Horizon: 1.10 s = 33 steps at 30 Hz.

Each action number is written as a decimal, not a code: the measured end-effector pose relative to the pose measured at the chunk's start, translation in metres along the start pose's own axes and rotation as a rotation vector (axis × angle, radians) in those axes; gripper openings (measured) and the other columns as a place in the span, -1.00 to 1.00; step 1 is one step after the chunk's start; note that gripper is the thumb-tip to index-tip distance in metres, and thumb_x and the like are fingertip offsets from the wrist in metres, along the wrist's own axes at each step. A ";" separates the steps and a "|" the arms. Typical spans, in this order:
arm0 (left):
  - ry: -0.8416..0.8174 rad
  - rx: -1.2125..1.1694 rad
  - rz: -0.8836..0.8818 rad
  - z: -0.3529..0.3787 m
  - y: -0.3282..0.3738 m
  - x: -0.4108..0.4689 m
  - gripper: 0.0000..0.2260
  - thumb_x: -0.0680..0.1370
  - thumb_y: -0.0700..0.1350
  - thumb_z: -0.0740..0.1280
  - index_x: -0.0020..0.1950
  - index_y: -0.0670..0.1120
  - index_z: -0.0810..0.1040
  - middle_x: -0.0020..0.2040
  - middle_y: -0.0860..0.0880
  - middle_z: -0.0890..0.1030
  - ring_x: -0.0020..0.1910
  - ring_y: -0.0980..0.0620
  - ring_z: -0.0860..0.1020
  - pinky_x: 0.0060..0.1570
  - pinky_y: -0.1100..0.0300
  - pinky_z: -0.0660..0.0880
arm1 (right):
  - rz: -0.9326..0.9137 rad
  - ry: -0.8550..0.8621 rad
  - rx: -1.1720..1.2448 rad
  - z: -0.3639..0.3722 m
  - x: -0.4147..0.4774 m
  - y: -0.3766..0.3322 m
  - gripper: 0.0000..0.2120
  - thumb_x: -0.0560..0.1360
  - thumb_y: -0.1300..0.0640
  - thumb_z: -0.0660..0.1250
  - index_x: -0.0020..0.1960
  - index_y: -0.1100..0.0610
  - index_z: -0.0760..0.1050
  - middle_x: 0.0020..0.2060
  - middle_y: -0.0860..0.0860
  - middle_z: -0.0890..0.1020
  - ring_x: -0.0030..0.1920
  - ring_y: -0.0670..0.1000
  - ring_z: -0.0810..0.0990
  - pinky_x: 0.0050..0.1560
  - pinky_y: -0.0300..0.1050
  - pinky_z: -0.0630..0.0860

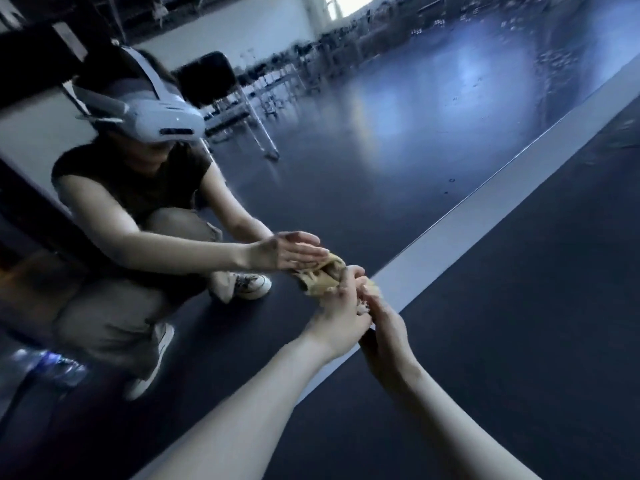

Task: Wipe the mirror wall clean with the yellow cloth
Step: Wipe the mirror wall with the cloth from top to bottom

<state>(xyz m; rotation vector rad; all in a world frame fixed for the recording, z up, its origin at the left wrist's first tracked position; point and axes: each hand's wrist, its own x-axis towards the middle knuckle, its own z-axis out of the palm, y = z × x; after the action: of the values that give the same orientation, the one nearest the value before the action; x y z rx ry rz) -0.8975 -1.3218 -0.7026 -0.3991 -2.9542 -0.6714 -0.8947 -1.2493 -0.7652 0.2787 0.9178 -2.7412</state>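
Observation:
I crouch in front of the mirror wall (433, 109), which shows my reflection. The bunched yellow cloth (320, 282) is low against the glass, just above the pale strip at the mirror's foot (460, 216). My left hand (341, 306) lies on the cloth, and its reflection shows straight fingers. My right hand (381, 327) is beside it, fingers curled round a fold of cloth that peeks out by its fingertips. The two hands touch and hide much of the cloth.
Dark floor (519, 341) spreads right of the pale strip. The mirror reflects a black folding chair (221, 95), rows of chairs at the far wall and a bright window. A dark vertical frame (31, 188) borders the glass at left.

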 end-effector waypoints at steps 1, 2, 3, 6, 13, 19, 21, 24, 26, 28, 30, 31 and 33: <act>-0.063 -0.030 0.001 0.002 0.003 0.006 -0.53 0.49 -0.28 0.27 0.38 -0.13 0.26 0.29 -0.04 0.48 0.20 0.07 0.47 0.05 0.42 0.36 | -0.036 0.095 0.013 -0.009 0.008 -0.011 -0.85 0.55 0.25 0.25 0.03 0.29 0.54 -0.28 0.11 0.59 -0.30 -0.02 0.56 -0.32 -0.26 0.49; -0.104 -0.019 0.008 0.001 0.003 0.011 -0.50 0.48 -0.23 0.31 0.40 -0.09 0.27 0.31 -0.03 0.47 0.24 0.08 0.45 0.11 0.39 0.34 | -0.084 0.206 -0.002 -0.019 0.019 -0.024 -0.92 0.52 0.32 0.26 -0.03 0.26 0.53 -0.34 0.08 0.58 -0.37 -0.05 0.55 -0.38 -0.29 0.48; -0.124 0.006 0.014 -0.003 0.002 0.013 -0.50 0.47 -0.21 0.33 0.39 -0.06 0.30 0.35 0.00 0.44 0.29 0.10 0.41 0.15 0.40 0.28 | -0.143 0.304 -0.034 -0.030 0.034 -0.037 -0.92 0.50 0.35 0.28 -0.08 0.22 0.52 -0.32 0.07 0.58 -0.36 -0.06 0.56 -0.36 -0.27 0.50; -0.158 0.137 0.034 -0.009 -0.021 0.014 -0.60 0.48 -0.22 0.28 0.31 0.00 0.43 0.45 0.08 0.30 0.41 0.15 0.26 0.25 0.43 0.14 | -0.274 0.466 -0.112 -0.052 0.076 -0.077 -0.75 0.46 0.35 0.36 0.13 0.23 0.52 0.00 0.17 0.61 -0.02 0.09 0.62 0.07 -0.02 0.56; -0.259 0.248 -0.035 -0.007 -0.057 -0.003 -0.72 0.55 -0.20 0.22 0.20 0.07 0.50 0.44 0.16 0.28 0.42 0.16 0.23 0.36 0.24 0.22 | -0.313 0.512 -0.193 -0.033 0.133 -0.096 -0.57 0.35 0.29 0.37 0.21 0.15 0.53 -0.01 0.08 0.65 -0.09 -0.02 0.65 -0.02 -0.10 0.61; -0.223 0.247 -0.028 -0.007 -0.065 0.002 -0.70 0.51 -0.25 0.22 0.17 0.02 0.54 0.39 0.10 0.38 0.41 0.13 0.27 0.35 0.14 0.29 | -0.307 0.585 -0.331 -0.029 0.127 -0.076 -0.50 0.37 0.35 0.23 0.28 0.08 0.48 0.08 0.08 0.62 0.08 0.05 0.59 0.21 -0.06 0.51; -0.195 0.241 -0.034 -0.010 -0.065 0.003 -0.71 0.51 -0.26 0.22 0.16 -0.01 0.55 0.37 0.08 0.41 0.40 0.13 0.29 0.33 0.18 0.29 | -0.309 0.582 -0.358 -0.023 0.119 -0.065 -0.50 0.34 0.35 0.21 0.24 0.07 0.50 0.02 0.09 0.63 0.05 0.09 0.60 0.17 -0.02 0.53; -0.178 0.238 -0.050 -0.017 -0.061 -0.003 -0.72 0.52 -0.26 0.23 0.17 -0.03 0.56 0.31 0.07 0.47 0.33 0.13 0.37 0.28 0.22 0.33 | -0.297 0.554 -0.401 -0.011 0.099 -0.040 -0.54 0.32 0.36 0.22 0.18 0.09 0.50 -0.04 0.10 0.63 0.00 0.13 0.60 0.10 -0.03 0.56; -0.194 0.229 -0.101 -0.026 -0.060 -0.014 -0.72 0.53 -0.24 0.23 0.18 -0.01 0.56 0.21 0.03 0.55 0.19 0.10 0.48 0.19 0.19 0.42 | -0.261 0.489 -0.395 0.000 0.078 -0.018 -0.57 0.34 0.40 0.23 0.14 0.09 0.49 -0.10 0.10 0.61 -0.12 0.11 0.60 -0.14 -0.22 0.59; -0.235 0.232 -0.167 -0.035 -0.064 -0.032 -0.73 0.54 -0.20 0.22 0.18 0.02 0.56 0.11 0.01 0.60 0.07 0.09 0.54 0.10 0.15 0.48 | -0.206 0.416 -0.389 0.013 0.057 0.007 -0.61 0.37 0.44 0.23 0.10 0.09 0.45 -0.18 0.08 0.57 -0.26 0.04 0.54 -0.45 -0.41 0.44; -0.263 0.236 -0.217 -0.046 -0.074 -0.052 -0.73 0.54 -0.17 0.21 0.19 0.04 0.55 0.11 0.03 0.60 0.07 0.08 0.55 0.10 0.12 0.50 | -0.155 0.381 -0.397 0.027 0.038 0.031 -0.63 0.37 0.44 0.23 0.06 0.08 0.41 -0.17 0.09 0.55 -0.29 0.02 0.51 -0.55 -0.41 0.36; -0.267 0.235 -0.242 -0.052 -0.079 -0.063 -0.72 0.54 -0.17 0.20 0.19 0.05 0.55 0.11 0.03 0.60 0.08 0.07 0.55 0.11 0.11 0.50 | -0.136 0.382 -0.398 0.035 0.030 0.041 -0.64 0.36 0.44 0.22 0.05 0.09 0.39 -0.17 0.11 0.55 -0.32 0.02 0.50 -0.59 -0.38 0.35; -0.255 0.221 -0.288 -0.066 -0.093 -0.085 -0.72 0.54 -0.17 0.21 0.19 0.05 0.55 0.11 0.04 0.60 0.08 0.07 0.55 0.11 0.10 0.50 | -0.120 0.394 -0.402 0.051 0.017 0.061 -0.66 0.35 0.44 0.21 0.04 0.12 0.38 -0.11 0.18 0.56 -0.36 0.03 0.50 -0.65 -0.35 0.32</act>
<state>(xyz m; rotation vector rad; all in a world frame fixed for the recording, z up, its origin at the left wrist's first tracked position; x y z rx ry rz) -0.8387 -1.4508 -0.6935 -0.0416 -3.3203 -0.3284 -0.8989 -1.3305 -0.7634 0.7197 1.6026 -2.5655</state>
